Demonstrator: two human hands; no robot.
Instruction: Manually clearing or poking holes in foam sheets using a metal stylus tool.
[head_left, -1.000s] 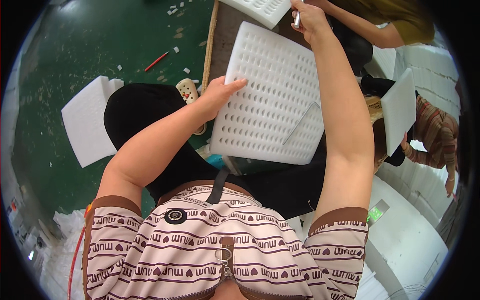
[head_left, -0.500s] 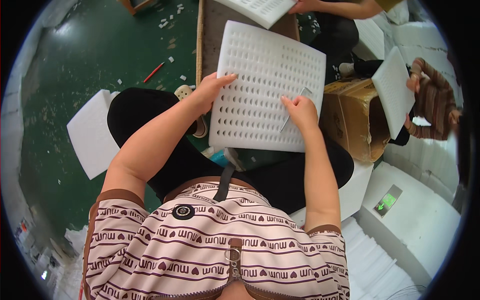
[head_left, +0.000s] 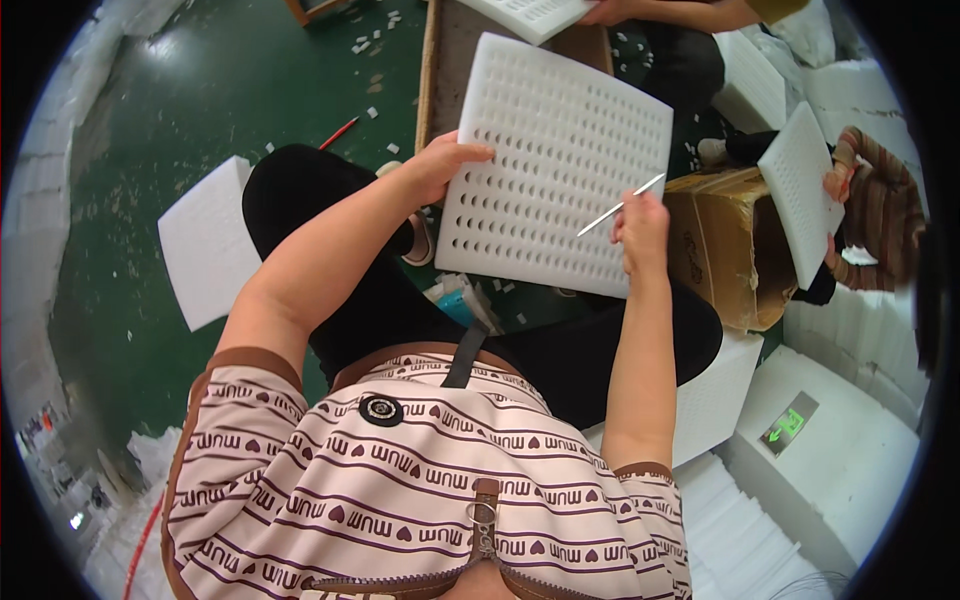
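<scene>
A white foam sheet (head_left: 545,165) with rows of small half-moon holes is tilted up in front of me, above my crossed legs. My left hand (head_left: 447,167) is closed on its left edge, the thumb lying over the top face. Over the right part of the sheet, my right hand (head_left: 643,228) is closed round a slim silver metal rod (head_left: 605,217). The rod slants across the sheet, with its lower left end over the holes. Whether that end touches the foam I cannot tell.
An open cardboard box (head_left: 715,245) stands right of my knee. Beyond it a person holds another holed sheet (head_left: 797,195); a second person's hand grips one at the top. A plain white block (head_left: 208,245) lies left. A red stick (head_left: 339,133) and foam scraps are on the green floor.
My right hand has moved right and turned, so the metal rod lies flatter, away from where it stood steeply against the sheet. My left hand keeps its hold on the edge.
</scene>
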